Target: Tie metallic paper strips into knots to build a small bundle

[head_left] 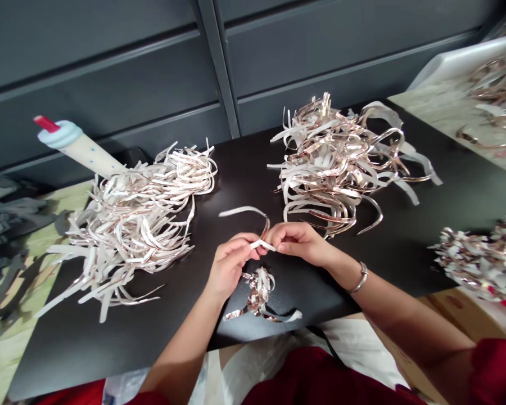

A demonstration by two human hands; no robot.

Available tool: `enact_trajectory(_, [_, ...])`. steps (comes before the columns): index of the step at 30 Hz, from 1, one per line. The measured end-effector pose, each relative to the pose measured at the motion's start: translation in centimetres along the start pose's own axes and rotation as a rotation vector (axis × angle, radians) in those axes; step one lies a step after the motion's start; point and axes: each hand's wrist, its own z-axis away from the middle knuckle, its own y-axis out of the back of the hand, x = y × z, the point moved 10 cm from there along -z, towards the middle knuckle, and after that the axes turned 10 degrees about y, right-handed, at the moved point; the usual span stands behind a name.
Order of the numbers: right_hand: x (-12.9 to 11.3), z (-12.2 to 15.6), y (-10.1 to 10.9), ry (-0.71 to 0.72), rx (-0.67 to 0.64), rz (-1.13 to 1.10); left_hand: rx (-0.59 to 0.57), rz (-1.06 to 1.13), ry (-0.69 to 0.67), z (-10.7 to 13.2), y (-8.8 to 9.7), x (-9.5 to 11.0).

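The left hand (231,265) and right hand (298,243) are both closed, pinching a foil strip (243,209) over the black counter (240,174); its free length arcs from the right fingertips toward 11 o'clock.

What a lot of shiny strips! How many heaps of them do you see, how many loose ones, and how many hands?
Heaps of shiny strips: 5
Loose strip: 1
Hands (left hand, right hand): 2
Total: 8
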Motion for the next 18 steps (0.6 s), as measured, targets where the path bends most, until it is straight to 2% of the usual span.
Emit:
enact_trajectory(2, [-0.3,0.2,0.1,0.017,-0.009,0.033,0.088,-0.123,-0.104,0.5,0.5,1.1])
enact_trajectory(5, [0.2,0.6,0.1,-0.007,0.016,0.037,0.216,-0.513,-0.361,2.0,0.0,3.5])
enact_trajectory(7, [0.8,0.7,0.2,-0.040,0.064,0.096,0.225,-0.718,-0.537,3.2,-1.4,4.4])
enact_trajectory(10, [0.8,0.7,0.9,-0.064,0.152,0.371,0.184,-0.837,-0.707,4.3,-2.9,4.5])
enact_trajectory(13, [0.1,0.3,0.9,-0.030,0.126,0.557,0.181,-0.796,-0.699,4.1,-2.7,4.3])
enact_trajectory(18, [0.1,0.2,1.1,-0.066,0.002,0.432,0.035,-0.432,-0.381,1.9,-0.9,3.3])
